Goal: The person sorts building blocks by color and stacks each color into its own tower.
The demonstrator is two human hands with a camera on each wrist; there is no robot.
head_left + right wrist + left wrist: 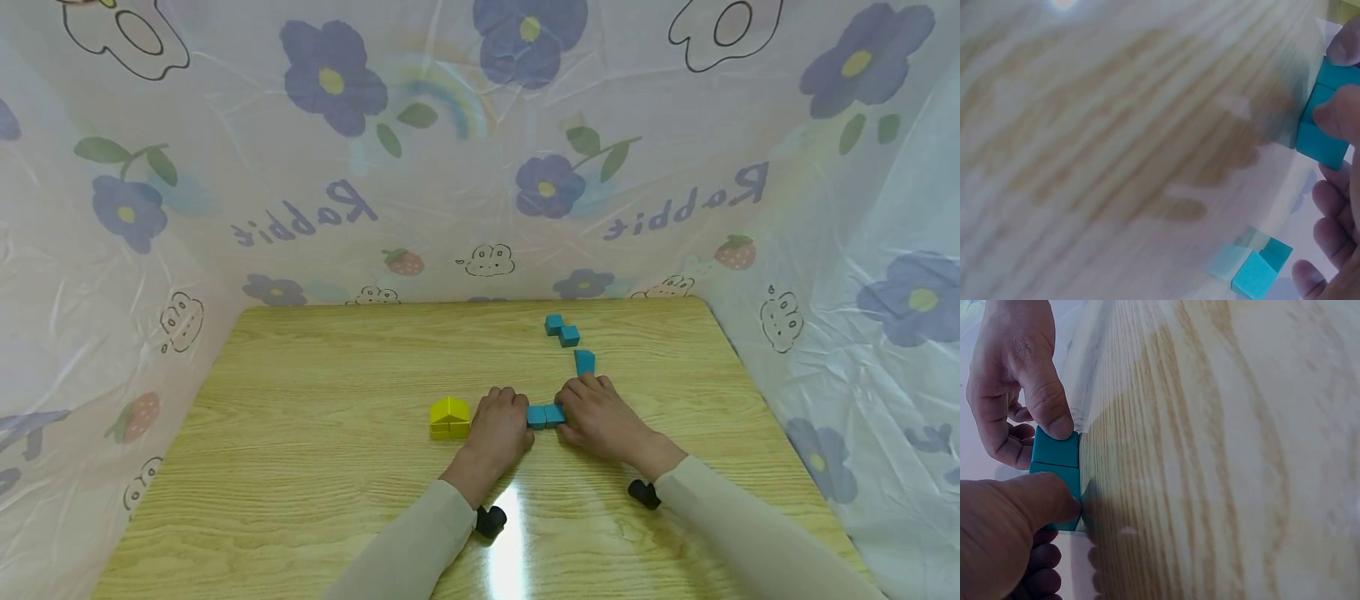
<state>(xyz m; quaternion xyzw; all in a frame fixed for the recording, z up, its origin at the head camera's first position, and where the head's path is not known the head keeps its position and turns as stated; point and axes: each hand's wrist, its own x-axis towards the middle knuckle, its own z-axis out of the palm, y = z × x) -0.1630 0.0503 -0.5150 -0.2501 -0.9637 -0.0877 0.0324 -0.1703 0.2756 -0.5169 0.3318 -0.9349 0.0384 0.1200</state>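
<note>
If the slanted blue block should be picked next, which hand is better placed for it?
Probably the right hand: the slanted blue block lies just beyond it. The left hand is farther away, beside the yellow blocks. Both hands grip the blue row, so the right must first let go.

The left sleeve [416,546] and right sleeve [753,529] are plain cream fabric. The left wrist camera [492,522] and right wrist camera [642,493] are black and rounded.
</note>
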